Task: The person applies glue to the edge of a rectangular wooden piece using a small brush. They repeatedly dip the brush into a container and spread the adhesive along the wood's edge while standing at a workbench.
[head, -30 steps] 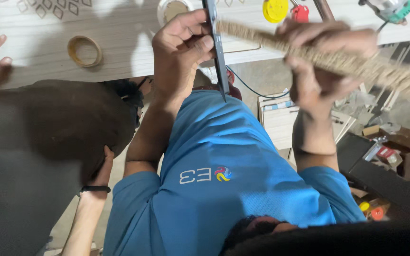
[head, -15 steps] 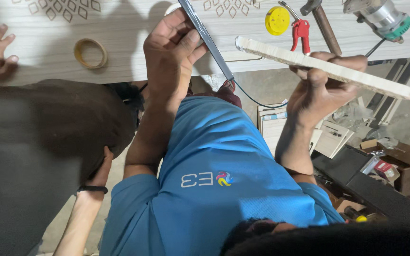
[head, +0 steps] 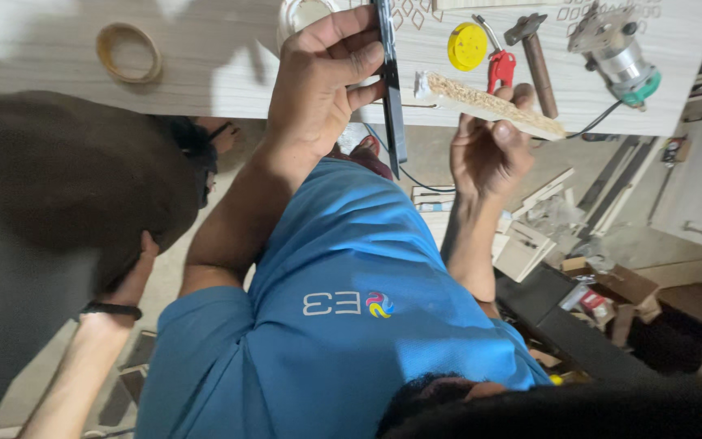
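Left hand (head: 322, 85) clamps a thin dark metal ruler (head: 390, 89) at top centre. Right hand (head: 489, 146) grips a pale chipboard strip (head: 489, 104) beside it: light, stiff, crumbly edge; probably best held mid-length.

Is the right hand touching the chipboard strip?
Touching. The head view shows the right hand pinching the chipboard strip between thumb and fingers.

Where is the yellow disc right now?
In the head view the yellow disc lies on the pale workbench, upper right of centre, just left of the red-handled tool and above the wood strip.
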